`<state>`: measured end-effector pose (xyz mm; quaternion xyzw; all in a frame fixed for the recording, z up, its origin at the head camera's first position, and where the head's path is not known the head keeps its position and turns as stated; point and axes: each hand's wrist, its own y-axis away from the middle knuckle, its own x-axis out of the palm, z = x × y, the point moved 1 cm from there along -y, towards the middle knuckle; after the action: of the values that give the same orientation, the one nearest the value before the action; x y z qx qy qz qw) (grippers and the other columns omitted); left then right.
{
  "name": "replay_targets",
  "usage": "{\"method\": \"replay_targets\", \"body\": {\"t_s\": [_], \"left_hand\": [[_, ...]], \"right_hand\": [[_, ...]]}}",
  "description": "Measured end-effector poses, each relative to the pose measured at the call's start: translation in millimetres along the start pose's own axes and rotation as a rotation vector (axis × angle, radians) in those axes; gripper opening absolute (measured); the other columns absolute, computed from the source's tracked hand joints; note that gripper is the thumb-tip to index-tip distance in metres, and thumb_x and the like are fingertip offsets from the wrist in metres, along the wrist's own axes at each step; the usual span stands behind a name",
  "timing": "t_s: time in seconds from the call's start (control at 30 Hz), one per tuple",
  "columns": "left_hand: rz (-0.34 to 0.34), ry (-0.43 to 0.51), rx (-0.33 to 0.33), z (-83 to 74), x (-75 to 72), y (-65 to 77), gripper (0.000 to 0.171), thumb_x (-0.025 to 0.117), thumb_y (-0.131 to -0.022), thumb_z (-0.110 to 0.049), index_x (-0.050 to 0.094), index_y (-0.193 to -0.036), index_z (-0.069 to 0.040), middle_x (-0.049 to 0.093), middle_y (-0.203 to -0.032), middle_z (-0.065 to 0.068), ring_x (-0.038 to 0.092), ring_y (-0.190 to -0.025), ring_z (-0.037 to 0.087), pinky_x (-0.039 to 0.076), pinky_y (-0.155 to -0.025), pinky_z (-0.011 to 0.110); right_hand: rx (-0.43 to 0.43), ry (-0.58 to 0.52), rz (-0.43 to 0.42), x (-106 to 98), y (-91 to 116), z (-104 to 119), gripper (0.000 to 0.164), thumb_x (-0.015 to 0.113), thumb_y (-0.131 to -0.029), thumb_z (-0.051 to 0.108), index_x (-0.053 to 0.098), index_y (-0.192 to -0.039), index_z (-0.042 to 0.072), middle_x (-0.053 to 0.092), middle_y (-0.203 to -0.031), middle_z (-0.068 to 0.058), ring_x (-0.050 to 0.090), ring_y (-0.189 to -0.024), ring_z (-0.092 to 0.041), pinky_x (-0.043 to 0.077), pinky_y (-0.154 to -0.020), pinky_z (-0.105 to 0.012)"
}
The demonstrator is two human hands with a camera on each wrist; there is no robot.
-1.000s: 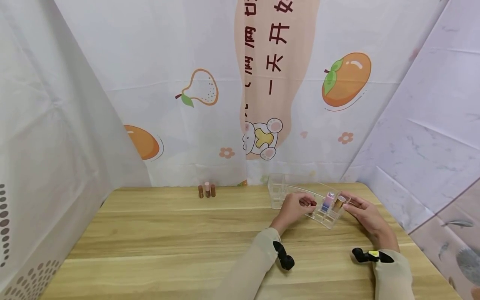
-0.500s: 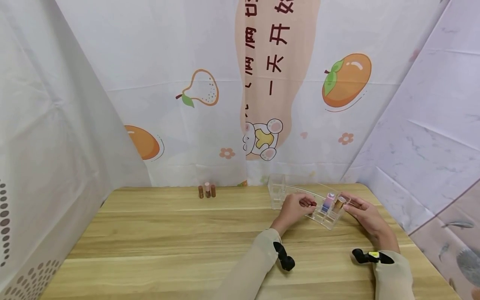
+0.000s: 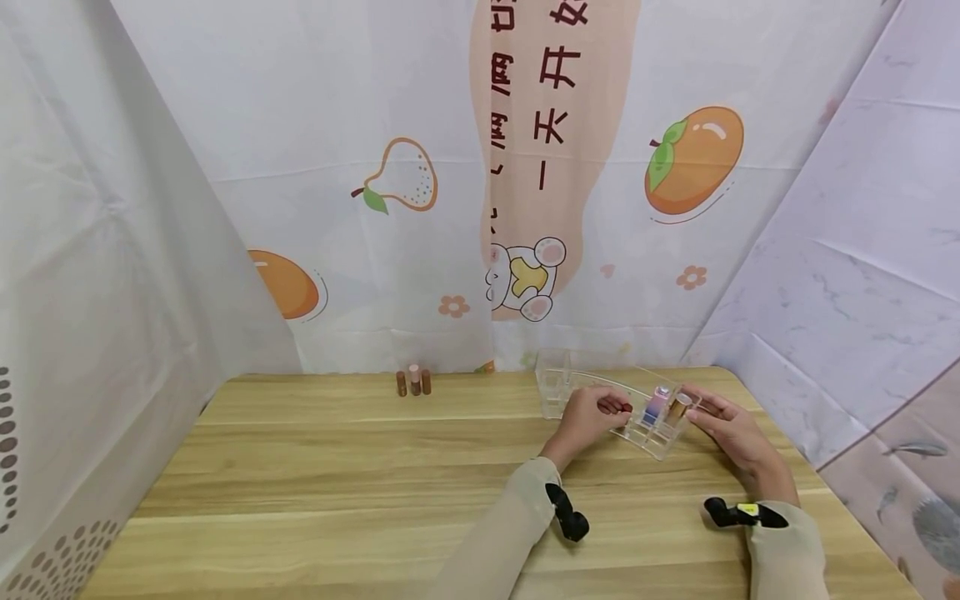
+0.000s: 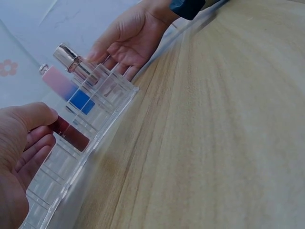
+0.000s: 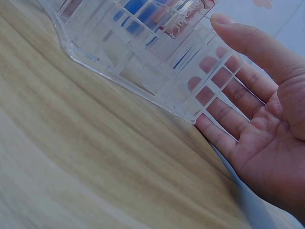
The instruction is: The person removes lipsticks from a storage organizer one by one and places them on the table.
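Observation:
A clear acrylic lipstick organizer (image 3: 553, 393) with several compartments stands at the right rear of the wooden table. My left hand (image 3: 587, 418) pinches the top of a dark red lipstick tube (image 4: 72, 135) between thumb and fingers; its lower end sits inside a front compartment. To its right, a pink-and-blue lipstick (image 3: 657, 405) and a tube with a shiny gold cap (image 4: 70, 56) lean in neighbouring compartments. My right hand (image 3: 738, 432) rests against the organizer's right end, with fairly straight fingers along the end wall and the thumb by the upper edge.
Three small tubes, two brown ones and one pink-topped lipstick (image 3: 415, 380), stand at the back edge of the table (image 3: 337, 467), left of the organizer. A printed white curtain (image 3: 337, 125) hangs right behind the table. Black cameras sit on both wrists.

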<state>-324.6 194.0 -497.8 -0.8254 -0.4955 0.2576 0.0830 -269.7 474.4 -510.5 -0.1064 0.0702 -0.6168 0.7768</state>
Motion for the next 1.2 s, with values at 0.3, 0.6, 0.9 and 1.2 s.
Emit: {"method": "replay_targets", "body": {"t_s": [0.3, 0.6, 0.9, 1.2], "left_hand": [[-0.008, 0.003, 0.006, -3.1, -1.0, 0.3, 0.01, 0.077, -0.088, -0.003, 0.078, -0.098, -0.004, 0.078, -0.093, 0.008, 0.061, -0.073, -0.007, 0.053, -0.07, 0.009], [-0.01, 0.027, 0.015, -2.3, 0.1, 0.0, 0.011, 0.077, -0.088, -0.001, 0.078, -0.098, -0.004, 0.079, -0.093, 0.01, 0.064, -0.074, -0.005, 0.054, -0.07, 0.01], [-0.013, 0.064, -0.001, -1.4, -1.8, -1.2, 0.011, 0.077, -0.089, -0.003, 0.079, -0.099, -0.003, 0.079, -0.093, 0.01, 0.065, -0.074, -0.003, 0.055, -0.07, 0.011], [-0.002, 0.113, -0.032, -4.0, -5.8, -1.4, 0.011, 0.077, -0.089, -0.003, 0.079, -0.1, -0.002, 0.079, -0.093, 0.012, 0.064, -0.073, -0.005, 0.055, -0.07, 0.012]], "right_hand": [[0.001, -0.001, 0.008, -0.7, 0.1, 0.4, 0.048, 0.044, -0.102, -0.013, 0.055, -0.145, 0.006, 0.065, -0.133, 0.013, 0.063, -0.116, 0.0, 0.051, -0.097, -0.013], [0.007, -0.012, 0.002, 0.5, 1.1, 2.1, 0.048, 0.044, -0.102, -0.013, 0.054, -0.146, 0.004, 0.065, -0.133, 0.012, 0.064, -0.116, 0.0, 0.051, -0.096, -0.014], [0.013, -0.01, -0.013, 1.5, 0.3, 1.6, 0.047, 0.045, -0.102, -0.013, 0.055, -0.145, 0.004, 0.065, -0.133, 0.013, 0.063, -0.116, 0.0, 0.051, -0.096, -0.013], [0.013, 0.007, -0.012, 1.7, 0.4, 1.9, 0.047, 0.045, -0.102, -0.012, 0.053, -0.146, 0.002, 0.065, -0.134, 0.014, 0.063, -0.116, 0.001, 0.051, -0.096, -0.013]]}}
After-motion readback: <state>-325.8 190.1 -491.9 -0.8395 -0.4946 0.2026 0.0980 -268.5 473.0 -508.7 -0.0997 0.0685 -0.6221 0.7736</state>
